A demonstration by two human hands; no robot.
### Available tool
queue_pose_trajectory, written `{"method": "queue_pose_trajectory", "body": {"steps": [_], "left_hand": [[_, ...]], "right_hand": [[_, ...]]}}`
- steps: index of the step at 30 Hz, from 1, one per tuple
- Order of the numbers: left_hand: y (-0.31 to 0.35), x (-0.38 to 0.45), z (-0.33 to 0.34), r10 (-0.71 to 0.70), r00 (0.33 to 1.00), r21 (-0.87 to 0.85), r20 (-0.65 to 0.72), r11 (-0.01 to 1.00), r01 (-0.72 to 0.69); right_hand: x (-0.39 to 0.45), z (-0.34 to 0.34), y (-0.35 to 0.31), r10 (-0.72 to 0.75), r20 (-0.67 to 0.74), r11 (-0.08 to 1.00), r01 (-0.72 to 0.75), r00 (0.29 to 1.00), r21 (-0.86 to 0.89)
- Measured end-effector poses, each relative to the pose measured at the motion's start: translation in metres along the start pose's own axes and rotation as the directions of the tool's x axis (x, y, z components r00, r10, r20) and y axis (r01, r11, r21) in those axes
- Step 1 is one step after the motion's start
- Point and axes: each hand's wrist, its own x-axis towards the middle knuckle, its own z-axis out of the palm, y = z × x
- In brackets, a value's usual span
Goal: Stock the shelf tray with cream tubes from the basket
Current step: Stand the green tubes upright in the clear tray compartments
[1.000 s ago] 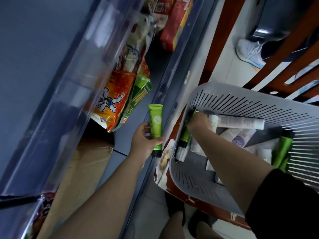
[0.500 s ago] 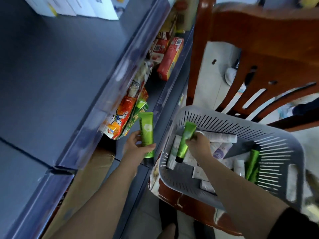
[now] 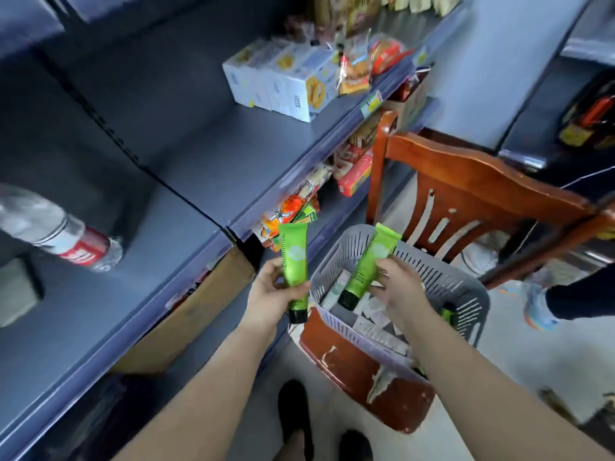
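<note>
Now the right hand (image 3: 394, 287) has lifted a second green tube (image 3: 367, 264) clear of the basket (image 3: 466, 291); left hand (image 3: 276, 294) pinches another tube (image 3: 293, 264) nearer the shelf (image 3: 186, 181). Both ready for stocking.

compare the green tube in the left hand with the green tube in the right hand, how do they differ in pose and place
The left-hand tube stands nearly upright, while the right-hand tube leans, its flat end tipped to the right. The left-hand tube is held by the left hand beside the basket, in front of the shelf edge; the right-hand tube is held by the right hand above the basket's inside. Both are green with a black cap at the bottom and a pale round mark.
</note>
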Motion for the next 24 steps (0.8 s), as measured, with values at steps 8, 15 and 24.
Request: {"method": "queue_pose_trajectory", "body": {"steps": [8, 15, 24], "left_hand": [[0.094, -0.105, -0.062, 0.238, 0.956, -0.084, -0.174, 0.963, -0.255], [0.161, -0.197, -0.148, 0.448, 0.809, 0.012, -0.382, 0.877, -0.48], [0.2, -0.319, -0.264, 0.628, 0.563, 0.253, -0.537, 0.757, -0.602]], "right_hand": [[-0.12, 0.097, -0.041, -0.249, 0.289, 0.955, 0.283, 0.924, -0.083], [-0.225, 0.196, -0.063, -0.387, 0.606, 0.903, 0.419, 0.695, 0.096], [-0.368, 0.306, -0.033, -0.406, 0.855, 0.853, 0.469, 0.321, 0.229]]}}
